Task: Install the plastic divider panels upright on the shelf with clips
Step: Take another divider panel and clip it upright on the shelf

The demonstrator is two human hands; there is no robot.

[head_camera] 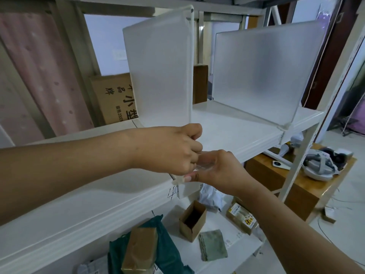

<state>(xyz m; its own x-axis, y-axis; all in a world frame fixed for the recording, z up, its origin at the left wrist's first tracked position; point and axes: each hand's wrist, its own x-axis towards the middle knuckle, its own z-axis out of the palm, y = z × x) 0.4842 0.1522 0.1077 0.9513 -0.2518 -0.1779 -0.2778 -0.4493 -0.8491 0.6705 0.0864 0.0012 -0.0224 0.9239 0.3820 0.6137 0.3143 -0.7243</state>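
Observation:
Two frosted plastic divider panels stand upright on the white shelf [237, 133]. The nearer panel [158, 72] rises just above my hands. The farther panel [262, 72] stands to the right, held at the shelf's front edge by a clear clip [284, 127]. My left hand [173, 149] is fisted at the bottom front corner of the nearer panel. My right hand [219, 171] sits just below and right of it, fingers pinching a clear clip [203, 165] at the shelf's front edge. A white clip part [178, 179] shows under my left hand.
A lower shelf [233, 244] holds an open small cardboard box [192, 219], a grey cloth [213, 245], a teal bag [166, 252] and packets. A large printed carton [114, 97] stands behind the shelf. A wooden table [292, 178] with gear is at right.

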